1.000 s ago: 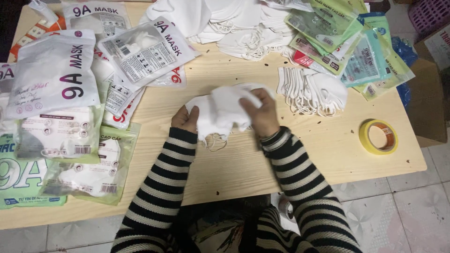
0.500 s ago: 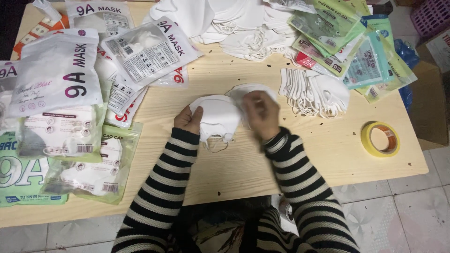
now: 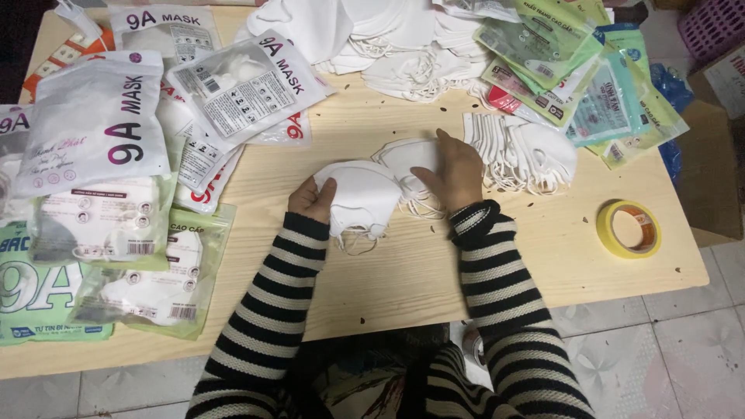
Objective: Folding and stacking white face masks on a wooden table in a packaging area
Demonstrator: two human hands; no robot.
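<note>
Over the last second your stack of masks has shifted a little to the left and fanned out — it was one tight bundle between both hands, and now it reads as two overlapping groups. That suggests you are splitting or squaring the stack, not setting it down.

On the far left, sealed mask packs lie overlapping on the table, white ones above and green-tinted ones below. Your left hand is curled under the near group of masks, thumb up against it, ear loops dangling below. Your right hand lies flat over the far group, fingers closed on it, pressing it to the wood. Just to the right stands a row of folded masks on edge, near but apart from your hand. Behind it sit a loose heap of masks and green pouches. A yellow tape roll lies near the right edge.

The table is pale wood; the floor beyond is pale tile — a cardboard box stands at right.
</note>
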